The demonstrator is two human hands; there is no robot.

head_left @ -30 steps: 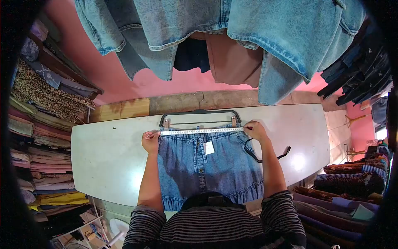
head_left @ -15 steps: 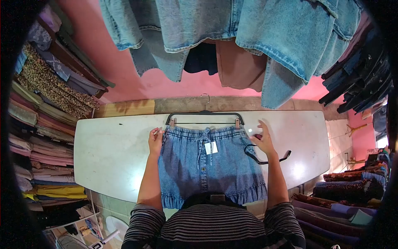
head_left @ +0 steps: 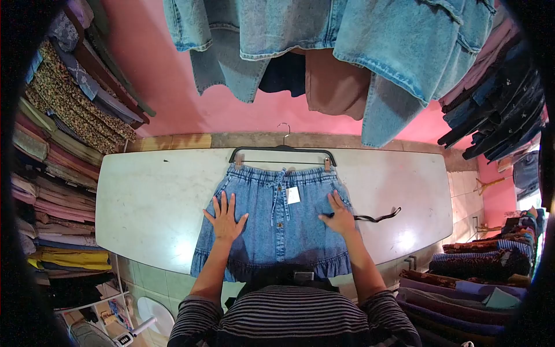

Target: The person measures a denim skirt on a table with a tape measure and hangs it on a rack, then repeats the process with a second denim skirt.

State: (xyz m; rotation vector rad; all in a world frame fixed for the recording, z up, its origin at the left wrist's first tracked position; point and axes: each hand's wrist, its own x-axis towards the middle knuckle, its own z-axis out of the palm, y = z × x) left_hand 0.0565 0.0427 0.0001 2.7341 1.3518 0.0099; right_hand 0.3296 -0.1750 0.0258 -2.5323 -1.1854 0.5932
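A blue denim skirt [head_left: 260, 231] with an elastic waist, a drawstring, front buttons and a ruffled hem lies spread on the white table [head_left: 144, 202]. Its waist is clipped to a black hanger [head_left: 283, 149] whose metal hook points away from me. A small white tag [head_left: 293, 195] rests near the waistband. My left hand [head_left: 227, 220] lies flat on the skirt's left side, fingers spread. On the right side, my right hand [head_left: 339, 217] also presses the fabric with its fingers apart. A black strap [head_left: 378, 217] sticks out beside my right wrist, partly hidden.
Denim garments [head_left: 381, 52] hang above the table's far edge, before a pink wall [head_left: 139, 69]. Folded clothes [head_left: 63, 202] are stacked at left, with a round white stool-like object [head_left: 155, 317] below. More folded fabrics [head_left: 462, 295] and dark hanging clothes [head_left: 497, 110] line the right.
Both hands have moved from beside the waistband inward and down onto the skirt, fingers now spread flat. The skirt's lower part has shifted left, and the black strap shows a flatter shape.
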